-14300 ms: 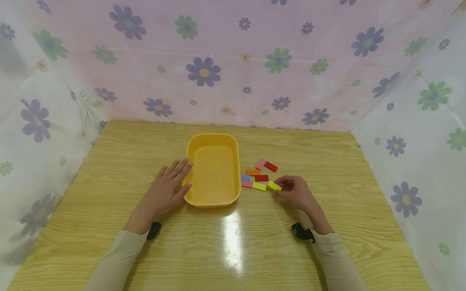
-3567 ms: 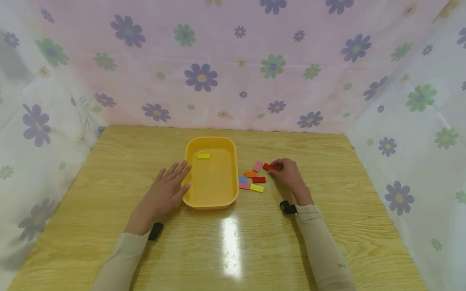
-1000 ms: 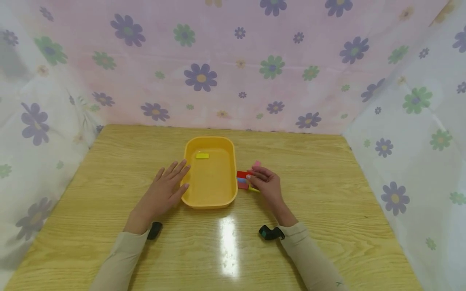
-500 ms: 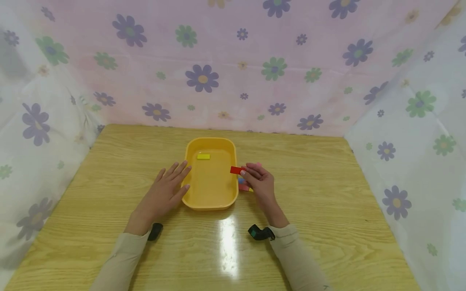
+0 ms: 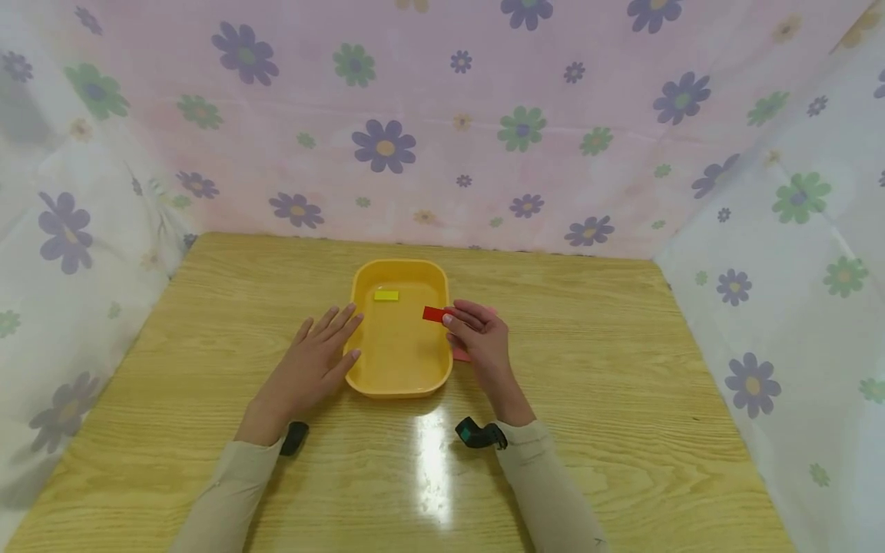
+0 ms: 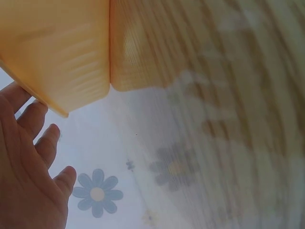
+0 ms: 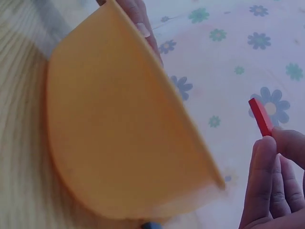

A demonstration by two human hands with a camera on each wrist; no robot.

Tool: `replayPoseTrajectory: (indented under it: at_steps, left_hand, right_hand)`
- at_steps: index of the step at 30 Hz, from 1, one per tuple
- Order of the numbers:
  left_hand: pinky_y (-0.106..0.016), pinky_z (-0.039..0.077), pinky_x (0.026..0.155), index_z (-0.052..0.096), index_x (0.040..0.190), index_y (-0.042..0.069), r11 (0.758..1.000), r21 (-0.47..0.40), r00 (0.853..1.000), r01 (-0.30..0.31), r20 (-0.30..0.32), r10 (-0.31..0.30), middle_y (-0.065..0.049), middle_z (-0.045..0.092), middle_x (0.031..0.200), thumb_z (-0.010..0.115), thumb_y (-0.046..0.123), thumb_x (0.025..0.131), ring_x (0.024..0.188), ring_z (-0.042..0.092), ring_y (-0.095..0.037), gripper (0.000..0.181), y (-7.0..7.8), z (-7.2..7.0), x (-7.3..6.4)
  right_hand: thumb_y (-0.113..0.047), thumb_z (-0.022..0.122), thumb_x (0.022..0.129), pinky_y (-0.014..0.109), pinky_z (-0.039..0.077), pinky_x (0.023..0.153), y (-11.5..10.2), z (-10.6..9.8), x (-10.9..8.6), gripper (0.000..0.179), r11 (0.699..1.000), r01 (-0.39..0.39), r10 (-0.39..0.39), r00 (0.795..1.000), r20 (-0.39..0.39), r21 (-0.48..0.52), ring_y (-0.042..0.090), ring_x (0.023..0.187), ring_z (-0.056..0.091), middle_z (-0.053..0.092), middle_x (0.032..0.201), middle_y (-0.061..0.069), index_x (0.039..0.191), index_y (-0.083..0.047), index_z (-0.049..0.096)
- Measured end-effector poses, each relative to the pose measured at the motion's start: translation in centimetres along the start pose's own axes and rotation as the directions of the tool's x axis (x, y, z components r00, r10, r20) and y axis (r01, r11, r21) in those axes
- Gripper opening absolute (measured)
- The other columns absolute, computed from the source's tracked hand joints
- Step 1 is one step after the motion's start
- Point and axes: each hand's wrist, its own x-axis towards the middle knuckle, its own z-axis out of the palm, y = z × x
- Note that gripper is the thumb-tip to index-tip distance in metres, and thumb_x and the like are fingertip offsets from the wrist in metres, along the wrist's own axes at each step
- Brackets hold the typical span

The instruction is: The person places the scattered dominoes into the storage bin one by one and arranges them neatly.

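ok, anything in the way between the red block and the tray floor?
Nothing visible. In the head view the red block, pinched in the right hand, shows mostly within the opening of the tray; the yellow block lies left of it and farther back.

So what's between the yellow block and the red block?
Only a bare stretch of the tray; the head view shows nothing else between the yellow block and the red block in the right hand.
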Motion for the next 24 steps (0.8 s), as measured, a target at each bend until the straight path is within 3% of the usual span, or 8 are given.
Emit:
replayPoseTrajectory:
  at_steps: [7,14,18,21,24]
  left_hand:
    - [-0.064,0.010,0.123,0.030,0.162,0.016,1.000,0.004,1.000,0.009,0.016,-0.009,-0.005,0.023,0.169,0.047,0.041,0.108,0.156,0.018,-0.036,0.063,0.2,0.0,0.1]
    - [-0.064,0.011,0.122,0.030,0.162,0.015,0.999,0.035,1.000,0.008,0.009,-0.008,-0.006,0.024,0.169,0.046,0.043,0.108,0.156,0.019,-0.036,0.063,0.3,-0.1,0.1]
    - [-0.064,0.010,0.123,0.029,0.162,0.015,0.999,0.047,1.000,0.012,0.013,-0.013,-0.006,0.024,0.169,0.045,0.042,0.108,0.156,0.017,-0.035,0.063,0.2,0.0,0.1]
    - [-0.063,0.009,0.123,0.030,0.162,0.014,0.999,0.045,1.000,0.016,0.017,-0.017,-0.006,0.024,0.169,0.045,0.042,0.108,0.157,0.017,-0.034,0.062,0.3,0.0,0.2]
    - [-0.062,0.008,0.124,0.030,0.162,0.013,0.999,0.042,0.999,0.020,0.024,-0.021,-0.006,0.023,0.169,0.045,0.042,0.108,0.157,0.016,-0.034,0.063,0.4,-0.1,0.2]
  right_hand:
    - [-0.004,0.076,0.091,0.030,0.062,0.077,-1.1,1.6,1.0,0.039,0.993,0.030,-0.019,0.996,0.092,-0.113,0.014,0.090,0.075,0.076,0.108,0.008,0.127,0.003,0.065]
    - [-0.004,0.077,0.090,0.044,0.062,0.083,-2.0,3.0,3.0,0.034,0.970,0.085,-0.042,0.981,0.188,-0.227,0.047,0.107,0.069,0.075,0.107,0.015,0.120,0.007,0.067]
    - [-0.002,0.077,0.088,0.056,0.057,0.087,-2.6,4.3,4.1,0.029,0.956,0.112,-0.056,0.977,0.207,-0.271,0.040,0.096,0.074,0.074,0.103,0.017,0.115,0.007,0.069]
    - [0.000,0.077,0.088,0.056,0.058,0.085,-2.8,5.3,4.9,0.028,0.943,0.126,-0.060,0.975,0.216,-0.308,0.027,0.085,0.076,0.074,0.102,0.020,0.113,0.010,0.069]
    - [0.002,0.077,0.088,0.055,0.058,0.084,-2.8,6.2,5.6,0.029,0.930,0.137,-0.059,0.971,0.232,-0.340,0.033,0.087,0.075,0.073,0.104,0.025,0.113,0.012,0.067]
